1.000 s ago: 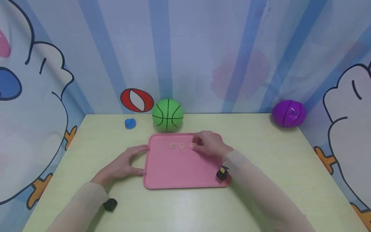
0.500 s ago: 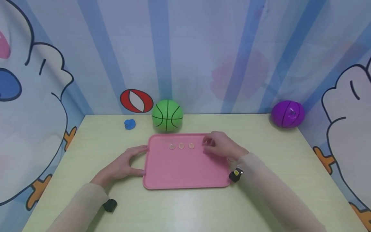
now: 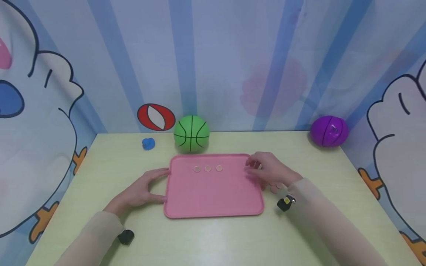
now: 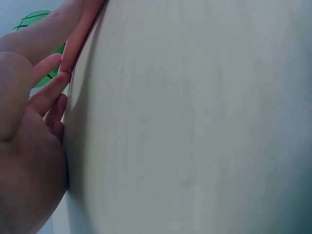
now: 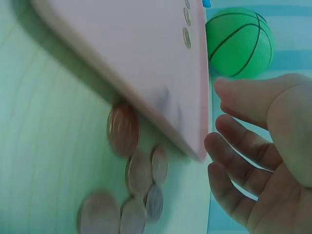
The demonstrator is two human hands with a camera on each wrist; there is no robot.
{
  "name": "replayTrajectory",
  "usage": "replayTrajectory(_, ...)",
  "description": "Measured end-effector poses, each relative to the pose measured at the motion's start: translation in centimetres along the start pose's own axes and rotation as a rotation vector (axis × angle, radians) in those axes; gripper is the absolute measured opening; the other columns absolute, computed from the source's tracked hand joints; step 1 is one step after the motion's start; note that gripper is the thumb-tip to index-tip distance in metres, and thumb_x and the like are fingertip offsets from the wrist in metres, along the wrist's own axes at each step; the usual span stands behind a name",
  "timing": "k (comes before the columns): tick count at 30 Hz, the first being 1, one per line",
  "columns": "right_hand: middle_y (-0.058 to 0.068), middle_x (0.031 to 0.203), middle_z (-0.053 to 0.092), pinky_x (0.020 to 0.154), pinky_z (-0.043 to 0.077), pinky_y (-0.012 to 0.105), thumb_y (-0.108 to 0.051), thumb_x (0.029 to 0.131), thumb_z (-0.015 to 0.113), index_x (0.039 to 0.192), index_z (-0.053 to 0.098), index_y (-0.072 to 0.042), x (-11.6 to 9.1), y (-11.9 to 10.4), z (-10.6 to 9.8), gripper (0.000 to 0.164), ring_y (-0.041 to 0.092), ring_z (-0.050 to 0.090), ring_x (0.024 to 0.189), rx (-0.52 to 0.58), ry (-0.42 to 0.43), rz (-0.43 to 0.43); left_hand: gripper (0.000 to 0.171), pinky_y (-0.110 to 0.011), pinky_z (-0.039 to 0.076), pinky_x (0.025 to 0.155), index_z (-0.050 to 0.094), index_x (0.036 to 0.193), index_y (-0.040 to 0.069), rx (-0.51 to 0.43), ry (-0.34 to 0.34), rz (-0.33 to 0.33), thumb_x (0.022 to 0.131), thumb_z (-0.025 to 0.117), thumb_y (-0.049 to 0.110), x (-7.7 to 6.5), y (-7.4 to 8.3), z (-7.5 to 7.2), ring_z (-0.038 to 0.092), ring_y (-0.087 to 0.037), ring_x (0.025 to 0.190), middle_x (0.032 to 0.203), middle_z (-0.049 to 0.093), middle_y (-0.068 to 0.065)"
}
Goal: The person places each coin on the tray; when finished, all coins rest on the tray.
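On a pink tray [image 3: 213, 195] lie three coins [image 3: 208, 169], apart from one another in a row towards its far side. My left hand [image 3: 138, 188] touches the tray's left edge with fingers and thumb spread. Above the tray's far right corner is my right hand [image 3: 271, 168], its fingers loosely bent. The right wrist view shows that hand [image 5: 273, 146] holding nothing. Several more coins [image 5: 139, 173] lie on the table by the tray's right side; in the head view my right hand and wrist partly cover these coins [image 3: 273, 189].
Behind the tray stands a green ball [image 3: 191, 133], with a small blue duck-like toy [image 3: 148, 143] to its left. A purple ball [image 3: 329, 131] sits in the far right corner of the pale table [image 3: 213, 240]. A printed curtain [image 3: 223, 66] closes off the back.
My right hand has drawn away to the right from the third coin, which stays in the row. Coins beside the tray have come into sight. My left hand stays at the tray edge.
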State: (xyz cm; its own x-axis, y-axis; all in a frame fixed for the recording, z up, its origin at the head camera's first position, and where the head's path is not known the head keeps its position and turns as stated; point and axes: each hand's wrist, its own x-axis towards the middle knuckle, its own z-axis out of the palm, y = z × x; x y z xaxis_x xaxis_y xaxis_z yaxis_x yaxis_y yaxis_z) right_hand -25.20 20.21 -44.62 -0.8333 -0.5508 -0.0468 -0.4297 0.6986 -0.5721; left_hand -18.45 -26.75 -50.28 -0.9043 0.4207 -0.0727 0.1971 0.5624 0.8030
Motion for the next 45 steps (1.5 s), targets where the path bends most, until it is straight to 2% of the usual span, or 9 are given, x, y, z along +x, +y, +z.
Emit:
replayTrajectory(5, 0.0, 0.104, 0.069, 0.08, 0.059, 0.034, -0.02, 0.1, 0.073, 0.125, 0.073, -0.009, -1.0, 1.3, -0.8, 0.027, 0.017, 0.065, 0.093, -0.004, -0.001, 0.033, 0.095, -0.073, 0.016, 0.124, 0.045, 0.161, 0.021, -0.007, 0.001, 0.021, 0.08, 0.093, 0.035, 0.0, -0.1, 0.0, 0.024, -0.042, 0.157, 0.169, 0.035, -0.009)
replayTrajectory(14, 0.004, 0.101, 0.071, 0.079, 0.058, 0.034, -0.016, 0.098, 0.073, 0.118, 0.074, -0.006, -2.6, 3.5, -1.8, 0.022, 0.018, 0.066, 0.09, -0.021, 0.04, 0.063, 0.096, -0.074, 0.018, 0.123, 0.044, 0.161, 0.021, 0.013, 0.002, 0.001, 0.079, 0.092, 0.039, 0.0, -0.2, 0.0, 0.024, -0.042, 0.157, 0.169, 0.035, -0.009)
replayTrajectory(18, 0.005, 0.101, 0.072, 0.077, 0.058, 0.034, -0.013, 0.096, 0.074, 0.116, 0.075, -0.005, -3.3, 4.3, -2.0, 0.021, 0.02, 0.067, 0.091, -0.002, 0.031, 0.074, 0.096, -0.073, 0.018, 0.124, 0.045, 0.16, 0.022, 0.001, 0.004, 0.002, 0.079, 0.093, 0.038, 0.0, -0.2, 0.0, 0.024, -0.04, 0.157, 0.169, 0.035, -0.008)
replayTrajectory(24, 0.003, 0.101, 0.073, 0.076, 0.058, 0.033, -0.01, 0.096, 0.074, 0.116, 0.076, -0.005, -4.0, 5.2, -2.0, 0.021, 0.019, 0.067, 0.09, 0.004, -0.02, 0.043, 0.095, -0.074, 0.018, 0.123, 0.045, 0.16, 0.019, 0.0, 0.004, 0.021, 0.08, 0.093, 0.037, 0.0, -0.2, -0.1, 0.025, -0.042, 0.156, 0.169, 0.036, -0.01)
replayTrajectory(26, 0.003, 0.101, 0.072, 0.075, 0.057, 0.032, -0.008, 0.096, 0.073, 0.117, 0.076, -0.005, -4.1, 5.5, -1.9, 0.021, 0.017, 0.065, 0.088, 0.01, -0.031, 0.03, 0.095, -0.074, 0.018, 0.123, 0.045, 0.16, 0.019, 0.002, 0.003, 0.023, 0.08, 0.093, 0.038, 0.0, -0.2, -0.1, 0.025, -0.043, 0.156, 0.168, 0.036, -0.01)
replayTrajectory(33, 0.009, 0.09, 0.068, 0.055, 0.055, 0.027, 0.0, 0.099, 0.068, 0.115, 0.077, -0.003, -4.1, 6.2, -1.6, 0.019, 0.017, 0.065, 0.059, 0.113, -0.059, -0.03, 0.097, -0.072, 0.018, 0.124, 0.045, 0.16, 0.023, -0.002, 0.0, 0.007, 0.078, 0.094, 0.038, 0.1, -0.2, 0.0, 0.024, -0.039, 0.157, 0.169, 0.035, -0.007)
replayTrajectory(41, 0.01, 0.096, 0.067, 0.055, 0.055, 0.027, 0.002, 0.097, 0.069, 0.114, 0.078, -0.002, -4.0, 6.1, -1.5, 0.02, 0.018, 0.066, 0.057, 0.109, -0.056, -0.038, 0.096, -0.073, 0.02, 0.123, 0.045, 0.16, 0.024, 0.01, 0.002, -0.005, 0.078, 0.093, 0.04, 0.0, -0.2, 0.0, 0.025, -0.04, 0.157, 0.169, 0.036, -0.007)
replayTrajectory(45, 0.007, 0.09, 0.068, 0.054, 0.054, 0.026, 0.001, 0.097, 0.069, 0.114, 0.078, -0.003, -4.0, 6.1, -1.6, 0.02, 0.016, 0.065, 0.056, 0.074, -0.059, -0.02, 0.096, -0.072, 0.019, 0.124, 0.045, 0.16, 0.024, -0.001, 0.002, -0.005, 0.078, 0.093, 0.039, 0.0, -0.2, 0.1, 0.024, -0.039, 0.157, 0.169, 0.036, -0.006)
